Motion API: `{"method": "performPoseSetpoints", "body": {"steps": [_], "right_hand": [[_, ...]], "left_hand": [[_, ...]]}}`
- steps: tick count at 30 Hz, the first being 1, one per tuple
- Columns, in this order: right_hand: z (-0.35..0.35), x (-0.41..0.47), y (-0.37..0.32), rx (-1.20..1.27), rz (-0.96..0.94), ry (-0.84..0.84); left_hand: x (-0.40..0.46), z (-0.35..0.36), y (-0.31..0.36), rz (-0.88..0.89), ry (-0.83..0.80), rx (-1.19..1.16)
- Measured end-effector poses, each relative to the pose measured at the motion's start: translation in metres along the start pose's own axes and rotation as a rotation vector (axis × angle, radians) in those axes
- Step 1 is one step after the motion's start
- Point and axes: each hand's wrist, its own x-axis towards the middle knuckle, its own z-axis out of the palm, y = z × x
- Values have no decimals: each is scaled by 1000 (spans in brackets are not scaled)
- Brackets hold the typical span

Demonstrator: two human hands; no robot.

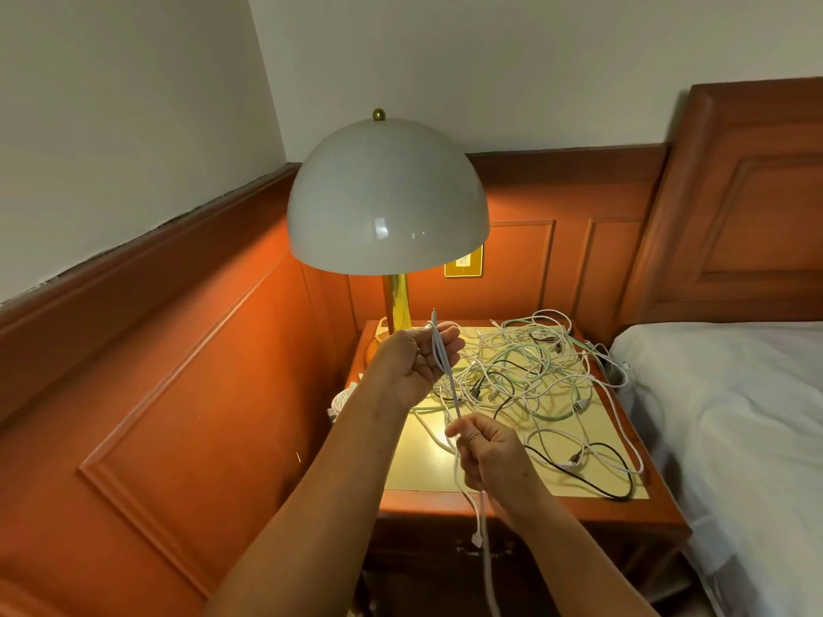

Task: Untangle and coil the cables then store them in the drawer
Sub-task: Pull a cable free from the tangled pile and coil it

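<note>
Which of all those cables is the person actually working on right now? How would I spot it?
Start at the white dome-shaped table lamp on the wooden nightstand. Just in front of its brass stem, the left hand and right hand hold one white cable. Unlike the tangled pile of white, green and black cables lying flat, it is lifted and stretched between both hands.

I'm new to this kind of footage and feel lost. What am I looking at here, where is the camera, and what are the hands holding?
There is no machine here: a camera worn on a person's head looks down at their two bare hands. The left hand holds folded loops of a white cable, and the right hand pinches the same cable lower down, so it runs taut between them. Behind lies a tangle of cables on a bedside table, next to a lit lamp. A bed stands at the right.
</note>
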Motion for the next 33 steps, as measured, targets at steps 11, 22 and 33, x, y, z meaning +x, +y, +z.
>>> {"method": "performPoseSetpoints", "body": {"steps": [11, 22, 33], "right_hand": [[-21, 6, 12, -61, 143, 96], [-61, 20, 1, -474, 65, 282], [-41, -4, -51, -897, -250, 137]], "left_hand": [[-18, 1, -16, 52, -249, -9], [-32, -28, -73, 56, -340, 369], [-16, -37, -109, 63, -77, 718]]}}
